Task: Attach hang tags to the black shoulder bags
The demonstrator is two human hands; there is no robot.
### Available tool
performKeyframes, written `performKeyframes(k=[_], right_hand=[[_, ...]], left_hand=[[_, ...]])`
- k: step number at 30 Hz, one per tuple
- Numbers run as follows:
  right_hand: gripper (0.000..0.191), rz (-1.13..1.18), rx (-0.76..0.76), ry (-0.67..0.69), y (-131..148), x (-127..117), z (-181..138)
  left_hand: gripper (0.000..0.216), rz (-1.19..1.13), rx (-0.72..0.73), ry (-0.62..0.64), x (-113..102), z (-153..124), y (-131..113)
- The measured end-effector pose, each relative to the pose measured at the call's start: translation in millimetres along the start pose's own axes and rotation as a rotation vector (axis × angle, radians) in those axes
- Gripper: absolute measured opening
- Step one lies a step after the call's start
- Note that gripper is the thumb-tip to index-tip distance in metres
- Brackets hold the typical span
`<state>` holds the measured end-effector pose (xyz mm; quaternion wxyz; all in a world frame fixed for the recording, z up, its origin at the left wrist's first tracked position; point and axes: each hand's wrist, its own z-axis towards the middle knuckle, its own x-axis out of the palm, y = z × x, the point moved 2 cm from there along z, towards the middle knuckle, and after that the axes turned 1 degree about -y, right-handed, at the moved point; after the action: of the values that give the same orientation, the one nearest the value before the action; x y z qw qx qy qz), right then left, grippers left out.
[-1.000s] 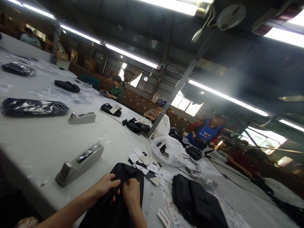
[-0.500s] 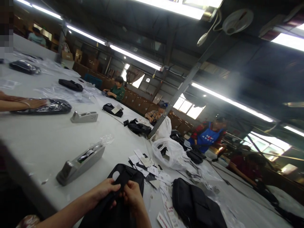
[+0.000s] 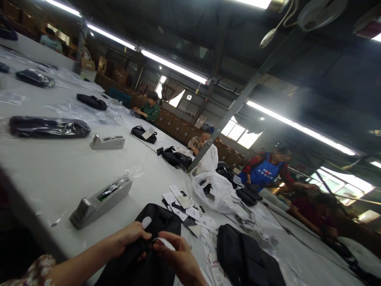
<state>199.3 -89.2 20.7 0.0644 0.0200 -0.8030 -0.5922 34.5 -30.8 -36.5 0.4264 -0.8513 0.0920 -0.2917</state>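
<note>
A black bag (image 3: 160, 222) lies on the grey table (image 3: 59, 174) right in front of me. My left hand (image 3: 127, 238) is closed on the bag's upper edge, thumb on top. Beside it, my right hand (image 3: 178, 256) pinches a thin white strip (image 3: 162, 240) between thumb and forefinger, the other fingers loosely curled. A small white oval patch (image 3: 146, 221) shows on the bag just above my left thumb. The bag's lower part runs out of view under my arms.
A grey tape dispenser (image 3: 99, 202) stands left of the bag, a second one (image 3: 107, 142) farther back. White paper tags (image 3: 184, 204) litter the table beyond it. Another black bag (image 3: 247, 258) lies to the right. A bagged black item (image 3: 49, 127) sits far left. Several other people work across the table.
My right hand has come off the bag's edge and turned, now pinching a white strip. Another person's arm that reached over the bagged item at far left is gone. The view has tilted slightly.
</note>
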Motion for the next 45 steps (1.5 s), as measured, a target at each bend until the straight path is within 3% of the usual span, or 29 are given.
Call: performKeyframes(k=[3,6,10,14,18,24,31,37,39,42,45], right_hand=[[0.027,-0.222,-0.189,-0.091,7.1,6.4,6.6],[0.029,-0.346,-0.338,-0.129,7.6,18.6,20.8],[0.037,-0.169,-0.159,-0.167,-15.7,31.3,46.1],[0.043,-0.06,-0.156,-0.222,-32.3,33.8,62.0],[0.037,-0.193,-0.149,-0.256,-31.6,33.4,67.1],[0.033,-0.509,-0.115,-0.33,-27.0,41.0,70.7],[0.032,-0.702,-0.062,-0.412,-21.0,47.5,74.6],[0.021,-0.821,-0.104,-0.534,-15.8,53.5,69.4],[0.023,-0.757,-0.179,-0.485,-16.6,53.8,67.6],[0.029,-0.596,-0.244,-0.294,-19.3,53.2,64.9],[0.03,-0.578,-0.259,-0.312,-22.3,51.7,61.0]], left_hand=[[0.015,0.188,0.113,-0.043,-1.3,5.2,-1.5],[0.008,0.366,0.271,-0.103,-2.5,9.6,-4.4],[0.004,0.475,0.335,-0.147,-9.9,10.0,-8.1],[0.01,0.506,0.408,-0.234,-21.9,7.0,-13.5],[0.024,0.432,0.35,-0.329,-28.6,13.2,-5.8],[0.026,0.283,0.332,-0.414,-28.4,19.0,5.8],[0.022,0.358,0.475,-0.45,-17.6,-3.1,-5.4],[0.023,0.438,0.593,-0.451,-14.8,-9.1,0.1],[0.029,0.38,0.578,-0.462,-17.3,-7.4,3.4],[0.04,0.276,0.53,-0.456,-20.0,-3.5,6.2],[0.029,0.206,0.504,-0.451,-21.5,0.8,5.7]])
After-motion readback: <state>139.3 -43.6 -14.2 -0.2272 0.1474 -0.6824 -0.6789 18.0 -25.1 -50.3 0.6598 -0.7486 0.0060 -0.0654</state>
